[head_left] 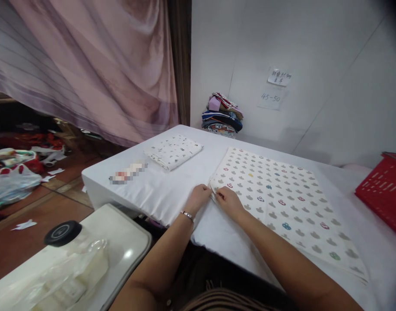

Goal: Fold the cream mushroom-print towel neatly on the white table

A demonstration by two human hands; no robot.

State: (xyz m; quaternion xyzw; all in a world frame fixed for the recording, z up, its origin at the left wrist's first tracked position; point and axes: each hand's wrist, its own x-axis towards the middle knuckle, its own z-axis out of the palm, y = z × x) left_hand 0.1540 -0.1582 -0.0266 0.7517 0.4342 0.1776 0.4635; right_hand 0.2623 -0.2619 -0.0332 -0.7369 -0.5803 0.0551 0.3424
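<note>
A white cloth [275, 185] printed with grey mouse-head shapes and small coloured figures lies spread over the right side of the white-covered table [213, 149]. At its left edge, my left hand [199, 198] pinches the fabric between closed fingers; a bracelet is on that wrist. Just to the right, my right hand [229, 202] grips the same edge, its fingers curled in. The hands are close together but apart. Farther back on the left lies a folded white cloth [175, 151] with small dark prints, touched by neither hand.
A pixelated item [126, 172] lies near the table's left edge. A red basket [385, 190] stands at far right, and a stack of folded fabrics [222, 115] by the wall. In front left, a white surface [120, 229] carries a black round lid [63, 233] and plastic packaging [77, 276].
</note>
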